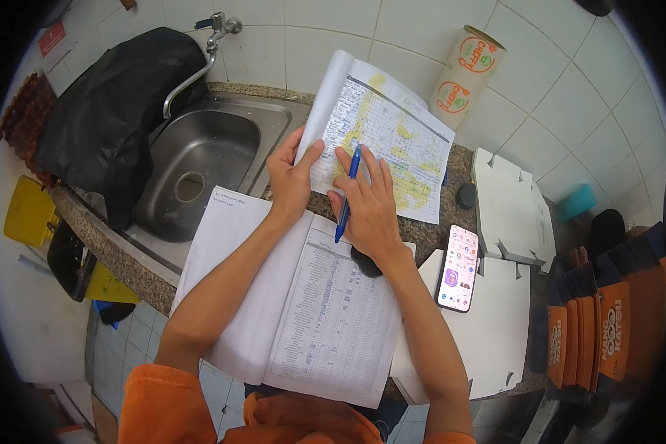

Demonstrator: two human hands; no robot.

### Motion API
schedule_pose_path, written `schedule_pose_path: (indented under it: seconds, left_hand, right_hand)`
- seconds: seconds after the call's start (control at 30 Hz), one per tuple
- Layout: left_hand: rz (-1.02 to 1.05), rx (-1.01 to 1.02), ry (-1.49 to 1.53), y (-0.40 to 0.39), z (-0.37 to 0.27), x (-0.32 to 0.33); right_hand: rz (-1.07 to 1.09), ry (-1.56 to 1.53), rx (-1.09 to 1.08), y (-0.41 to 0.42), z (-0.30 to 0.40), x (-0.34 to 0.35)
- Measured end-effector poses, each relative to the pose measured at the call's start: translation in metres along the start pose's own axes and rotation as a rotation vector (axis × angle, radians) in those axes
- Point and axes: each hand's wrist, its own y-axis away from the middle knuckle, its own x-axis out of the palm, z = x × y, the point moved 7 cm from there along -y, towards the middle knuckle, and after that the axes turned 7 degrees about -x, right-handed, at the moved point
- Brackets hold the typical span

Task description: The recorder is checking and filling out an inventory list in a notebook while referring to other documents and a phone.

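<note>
My left hand (292,176) grips the left edge of a stack of paper sheets (391,144) folded over at that side. The top sheet carries a handwritten table with yellow highlighter marks. A blue ballpoint pen (349,191) is held in my right hand (369,205), whose fingers rest on or just over the sheet's lower part. Below both forearms lies an open record book (333,322) with a printed table on its right page and a few written lines on the left one. A small black round object (366,263) sits on the right page, partly hidden by my right wrist.
A steel sink (211,155) with a tap (217,33) and black plastic bag (116,105) is at left. At right, a smartphone (458,269) lies on flat white cardboard (499,322). Beyond stand a printed roll (466,77), a black cap (466,195) and orange packaging (613,327).
</note>
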Motion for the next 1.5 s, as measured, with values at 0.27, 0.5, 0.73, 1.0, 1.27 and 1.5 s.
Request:
schedule_pose_path:
  seconds: [0.27, 0.5, 0.73, 1.0, 1.27, 1.5]
  left_hand:
    - [0.006, -0.039, 0.070, -0.005, 0.006, -0.005]
    - [-0.017, -0.012, 0.042, -0.004, 0.005, -0.006]
    - [-0.030, -0.066, 0.051, -0.007, 0.009, -0.010]
    - [0.031, -0.037, 0.059, -0.012, 0.006, -0.015]
    - [0.005, 0.010, -0.030, -0.027, 0.003, -0.034]
    - [-0.030, 0.033, -0.042, -0.031, 0.007, -0.040]
  right_hand:
    - [-0.226, -0.018, 0.231, 0.015, -0.031, -0.014]
    - [-0.400, -0.024, 0.800, 0.061, -0.092, -0.023]
    - [-0.481, 0.024, 1.079, 0.088, -0.117, -0.027]
    - [-0.703, -0.175, 1.236, 0.103, -0.128, -0.036]
    - [-0.866, -0.296, 1.239, 0.111, -0.135, -0.041]
    - [-0.892, -0.295, 1.285, 0.115, -0.139, -0.042]
